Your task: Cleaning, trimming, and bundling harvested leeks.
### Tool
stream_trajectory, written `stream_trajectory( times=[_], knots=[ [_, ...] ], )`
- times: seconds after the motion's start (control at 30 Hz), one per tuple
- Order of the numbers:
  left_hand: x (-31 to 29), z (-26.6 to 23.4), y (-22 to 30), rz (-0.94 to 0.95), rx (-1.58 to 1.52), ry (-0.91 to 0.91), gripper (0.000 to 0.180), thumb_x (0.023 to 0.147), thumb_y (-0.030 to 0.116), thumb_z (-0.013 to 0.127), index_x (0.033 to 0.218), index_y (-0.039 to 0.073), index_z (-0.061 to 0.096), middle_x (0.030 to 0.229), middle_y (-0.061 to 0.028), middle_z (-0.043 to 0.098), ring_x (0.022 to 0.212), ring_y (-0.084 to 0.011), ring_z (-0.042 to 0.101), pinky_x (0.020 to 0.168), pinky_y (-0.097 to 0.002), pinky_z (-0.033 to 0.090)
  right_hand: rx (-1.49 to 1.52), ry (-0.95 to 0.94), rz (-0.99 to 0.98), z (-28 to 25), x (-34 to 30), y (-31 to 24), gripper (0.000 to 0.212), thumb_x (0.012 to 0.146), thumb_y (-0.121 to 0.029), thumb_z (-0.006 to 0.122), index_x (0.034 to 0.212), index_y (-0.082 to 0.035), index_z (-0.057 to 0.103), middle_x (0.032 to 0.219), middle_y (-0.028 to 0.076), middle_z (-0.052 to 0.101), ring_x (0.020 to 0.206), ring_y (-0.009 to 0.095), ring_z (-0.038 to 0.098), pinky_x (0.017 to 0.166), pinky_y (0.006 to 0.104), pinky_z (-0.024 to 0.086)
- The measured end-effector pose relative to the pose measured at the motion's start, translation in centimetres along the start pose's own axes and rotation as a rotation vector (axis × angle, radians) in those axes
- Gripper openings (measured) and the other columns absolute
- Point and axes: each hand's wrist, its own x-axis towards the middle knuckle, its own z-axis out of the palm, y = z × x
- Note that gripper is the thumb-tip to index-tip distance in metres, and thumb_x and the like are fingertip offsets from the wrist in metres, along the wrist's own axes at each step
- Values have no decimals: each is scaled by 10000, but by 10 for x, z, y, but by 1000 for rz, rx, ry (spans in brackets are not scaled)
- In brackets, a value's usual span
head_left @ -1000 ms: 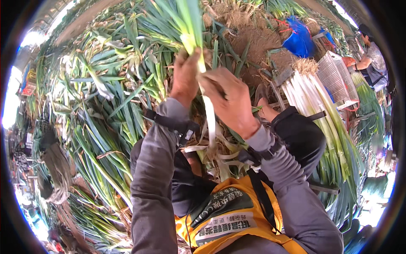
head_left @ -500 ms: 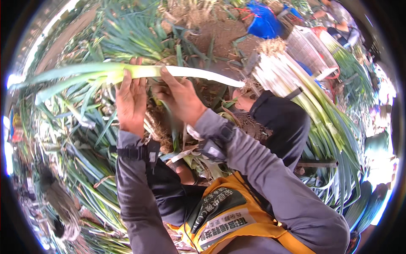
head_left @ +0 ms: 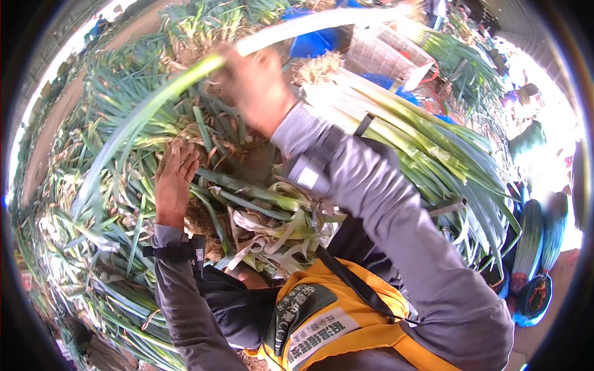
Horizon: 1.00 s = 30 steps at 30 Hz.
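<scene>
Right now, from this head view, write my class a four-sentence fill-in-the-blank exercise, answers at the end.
1. Of the left hand and the right hand, only the ____ one grips the long leek.
2. Between the picture's left and right edges, its leafy green end lies nearer the ____.
3. The plastic sheeting beside the basket is coloured ____.
4. Left or right, the bundle of leeks lies to the picture's ____ of the left hand.

Missing words: right; left; blue; right.

txt on yel. apron (head_left: 322, 270) | dk-grn patch (head_left: 301, 303): wht Chinese chars | wht patch (head_left: 324, 334): dk Chinese chars
</scene>
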Motion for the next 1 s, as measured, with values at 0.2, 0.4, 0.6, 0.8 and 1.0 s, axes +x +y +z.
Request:
stream_trajectory(
  times=[0.2,0.4,0.6,0.8,1.0],
  knots=[
    [31,8,-22,-92,85,78,406,963,297,632,1280,47,587,1134,-72,662,1044,-181,630,930,-315,499,-966,48,-493,-111,75,-238,300,864,-242,664,912,54,663,710,90,677,636,151,663,564,298,519],
    [48,50,-58,-212,132,20,402,954,304,646,1261,49,599,1127,-63,663,1039,-181,631,923,-311,499,-2433,81,-687,-211,65,-382,384,826,-290,649,949,72,627,849,305,653,792,464,643,700,514,504],
    [57,62,-95,-325,189,-8,310,952,273,644,1183,67,624,1084,-67,674,988,-189,663,844,-296,527,-2468,-534,165,-340,-15,-300,307,806,-229,653,1005,-5,592,880,191,629,828,398,628,726,498,493],
    [74,68,-128,-438,272,-1,404,944,310,649,1241,48,572,1162,-114,636,1060,-228,629,921,-341,496,-2199,-738,287,-383,-90,-230,292,914,-264,582,1054,-8,576,1008,170,571,932,369,608,799,481,488],
    [90,113,-151,-345,388,-38,445,939,338,654,1253,33,573,1117,-87,644,997,-182,630,913,-328,487,-2092,-722,498,-400,-78,-257,398,947,-334,580,1198,-27,560,1047,180,579,1008,375,584,841,492,462]
  ],
)
